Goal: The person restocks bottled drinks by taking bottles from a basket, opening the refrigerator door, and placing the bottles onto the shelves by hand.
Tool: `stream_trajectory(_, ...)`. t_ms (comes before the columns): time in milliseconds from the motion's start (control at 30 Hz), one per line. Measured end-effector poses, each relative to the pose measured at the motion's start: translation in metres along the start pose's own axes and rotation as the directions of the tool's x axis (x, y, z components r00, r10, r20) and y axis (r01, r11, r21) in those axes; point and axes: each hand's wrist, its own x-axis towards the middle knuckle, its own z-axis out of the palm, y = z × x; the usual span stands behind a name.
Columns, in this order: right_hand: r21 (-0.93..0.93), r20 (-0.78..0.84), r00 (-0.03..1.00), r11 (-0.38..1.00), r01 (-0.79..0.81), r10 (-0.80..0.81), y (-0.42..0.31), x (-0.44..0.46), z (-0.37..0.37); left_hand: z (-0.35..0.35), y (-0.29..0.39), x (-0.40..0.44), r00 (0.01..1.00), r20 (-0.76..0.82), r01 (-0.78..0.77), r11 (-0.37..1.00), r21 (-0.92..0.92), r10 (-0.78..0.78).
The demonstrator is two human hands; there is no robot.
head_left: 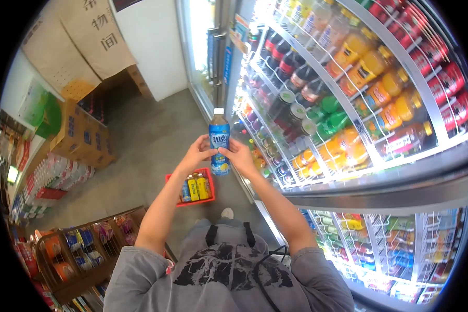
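Observation:
A drink bottle (219, 136) with a blue label and white cap is upright in front of me, held between both hands. My left hand (198, 152) wraps its left side, the thumb lying across the label. On the other side my right hand (237, 155) grips it, thumb on the front. Below the bottle, a red basket (212, 193) stands on the floor, with several yellow bottles (197, 187) and a blue-labelled one inside.
To the right stands an open drinks fridge (372, 156) with racks of bottles and cans. Its door (218, 57) is swung out ahead. Cardboard boxes (83, 135) and wrapped bottle packs (62, 174) line the left. A snack rack (88, 255) is at the lower left.

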Motion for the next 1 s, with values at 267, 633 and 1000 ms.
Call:
stream_trajectory(267,-0.091,-0.120,0.968,0.973,0.210,-0.220,-0.050,-0.075,-0.057,0.085,0.031,0.014,0.921,0.339,-0.190,0.981,-0.045,0.193)
stream_trajectory(633,-0.454,-0.461,0.747,0.851,0.266,-0.479,-0.126,-0.186,-0.071,0.193,0.098,0.017,0.568,0.799,-0.308,0.951,-0.015,0.196)
stream_trajectory(1000,-0.388,-0.778,0.448,0.898,0.207,-0.440,-0.117,-0.287,-0.042,0.271,0.082,-0.025,0.264,0.963,-0.354,0.934,0.045,0.053)
